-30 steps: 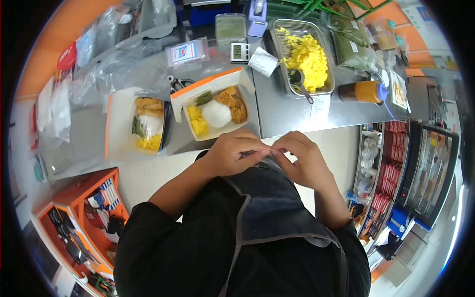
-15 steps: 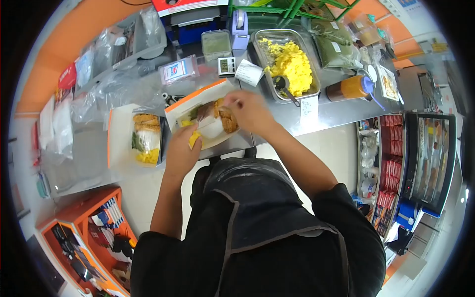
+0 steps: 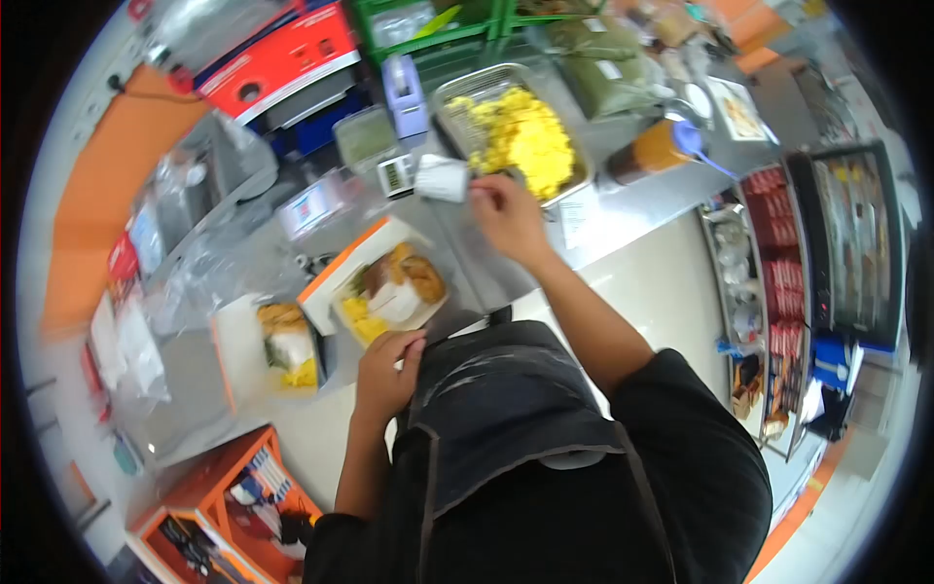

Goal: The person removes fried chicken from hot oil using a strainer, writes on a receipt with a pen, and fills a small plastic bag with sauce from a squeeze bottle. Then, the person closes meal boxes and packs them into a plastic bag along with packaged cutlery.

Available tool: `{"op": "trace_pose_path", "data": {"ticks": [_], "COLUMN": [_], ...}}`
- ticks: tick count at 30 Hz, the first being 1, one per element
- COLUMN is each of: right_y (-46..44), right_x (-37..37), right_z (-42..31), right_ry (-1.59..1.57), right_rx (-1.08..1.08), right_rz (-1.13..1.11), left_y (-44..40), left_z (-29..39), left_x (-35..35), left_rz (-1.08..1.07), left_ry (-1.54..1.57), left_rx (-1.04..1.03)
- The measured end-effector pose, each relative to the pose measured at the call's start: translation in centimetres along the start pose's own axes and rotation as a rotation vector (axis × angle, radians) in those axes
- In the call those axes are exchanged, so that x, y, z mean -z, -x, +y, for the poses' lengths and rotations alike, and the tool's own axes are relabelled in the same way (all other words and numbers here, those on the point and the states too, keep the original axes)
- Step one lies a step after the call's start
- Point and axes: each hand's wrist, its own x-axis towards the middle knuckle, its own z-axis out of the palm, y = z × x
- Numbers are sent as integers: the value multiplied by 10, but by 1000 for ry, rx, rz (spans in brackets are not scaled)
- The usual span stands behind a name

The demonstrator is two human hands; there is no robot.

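My right hand is closed at the right end of a white paper slip, beside the steel tray of yellow scrambled egg. My left hand is at the near edge of an open orange-edged box, its fingers curled; whether they hold anything is unclear. Rice, fried chicken, egg and a packet lie in that box. Left of it stands a second open box with similar food.
A sauce bottle lies right of the tray. Behind are a digital timer, a lidded container, a tape dispenser and a green crate. Plastic bags cover the left side.
My right hand has moved from over the nearer food box to the white slip. My left hand has drawn back to the box's near edge. The camera view has turned.
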Motion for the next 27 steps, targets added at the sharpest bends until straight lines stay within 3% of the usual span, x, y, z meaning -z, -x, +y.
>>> {"op": "trace_pose_path", "data": {"ticks": [1, 3, 6, 8, 11, 14, 15, 17, 18, 19, 20, 21, 23, 27], "right_y": [5, 15, 25, 7, -51, -98, -107, -115, -116, -116, -116, -116, -110, -107], "right_x": [5, 12, 21, 14, -32, -104, -130, -181, -201, -220, -229, -226, -215, -219], "right_z": [4, 14, 4, -12, -38, -54, -53, -36, -20, -2, 9, 4, -12, 5], "right_ry": [4, -118, -282, -314, -383, -293, -205, -20, -19, 81, 181, 185, -183, -302], "right_rx": [-29, -106, -212, -187, -81, -369, -476, -541, -538, -404, -275, -281, -653, -439], "right_rz": [-24, -41, -103, -189, -454, -911, -1017, -1031, -1022, -1039, -1053, -1047, -917, -867], "left_y": [3, 2, -2, -28, -104, -194, -214, -230, -230, -232, -236, -239, -240, -235], "left_z": [3, 19, 25, 22, -2, -81, -109, -133, -136, -139, -140, -139, -151, -166], "left_x": [7, 27, 81, 120, 164, 158, 146, 133, 128, 125, 129, 135, 142, 152], "left_rz": [23, 57, 306, 502, 306, -172, -217, -252, -192, -131, -135, -201, -273, -239], "left_ry": [-26, -36, 53, -18, -189, -527, -569, -618, -788, -956, -954, -865, -770, -622], "left_rx": [39, -144, -253, -137, 27, 66, 15, -48, 38, 125, 116, 137, 160, 30]}}
